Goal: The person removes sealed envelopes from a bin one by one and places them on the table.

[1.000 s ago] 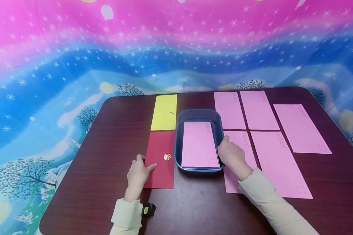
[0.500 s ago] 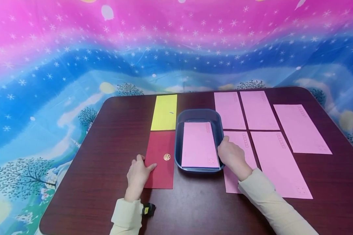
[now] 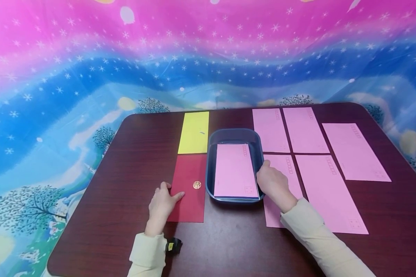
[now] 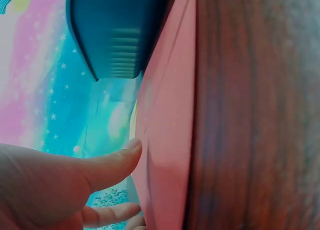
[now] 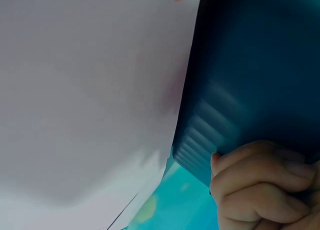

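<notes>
Right hand (image 3: 274,182) on ribbed, round-cornered blue tray (image 3: 234,136)

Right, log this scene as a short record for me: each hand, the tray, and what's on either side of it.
Left hand: rests on red envelope
Right hand: grips tray by its right side
Tray contents: pink envelope on top
Left of tray: red envelope nearer, yellow sheet farther
Right of tray: five pink envelopes, flat on table
</notes>
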A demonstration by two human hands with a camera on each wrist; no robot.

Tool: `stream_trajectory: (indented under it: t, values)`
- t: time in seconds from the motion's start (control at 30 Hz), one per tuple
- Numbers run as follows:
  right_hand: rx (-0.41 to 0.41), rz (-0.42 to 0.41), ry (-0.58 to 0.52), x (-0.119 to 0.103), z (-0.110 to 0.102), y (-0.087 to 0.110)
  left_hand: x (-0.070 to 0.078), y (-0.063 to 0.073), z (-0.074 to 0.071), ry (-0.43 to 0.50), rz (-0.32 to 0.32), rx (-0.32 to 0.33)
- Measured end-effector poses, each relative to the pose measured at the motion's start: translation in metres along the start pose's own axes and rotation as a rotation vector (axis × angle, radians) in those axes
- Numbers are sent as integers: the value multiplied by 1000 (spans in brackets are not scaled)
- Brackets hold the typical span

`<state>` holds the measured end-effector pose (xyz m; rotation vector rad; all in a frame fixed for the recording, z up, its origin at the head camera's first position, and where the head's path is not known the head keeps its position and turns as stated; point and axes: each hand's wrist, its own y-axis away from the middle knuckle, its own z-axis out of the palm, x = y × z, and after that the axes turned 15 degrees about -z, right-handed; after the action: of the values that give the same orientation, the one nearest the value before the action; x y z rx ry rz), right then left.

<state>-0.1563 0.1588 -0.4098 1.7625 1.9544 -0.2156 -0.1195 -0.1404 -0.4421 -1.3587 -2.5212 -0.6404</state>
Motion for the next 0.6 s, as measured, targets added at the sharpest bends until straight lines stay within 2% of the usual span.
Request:
stream_trajectory:
  t: [0.17,0.27,0.47,0.6]
  values:
    - [-6,-6,1,-2,0,-1,3,2,-5,3,-5,45]
    - [-13,0,3,-2,1,-1,12,6,-8,27,35,100]
    - [-20,21,-4,-1,1,-2,51,28,-15,134,168,187]
    - [-16,8,6,0,1,-1,76,45,-13,196,261,196]
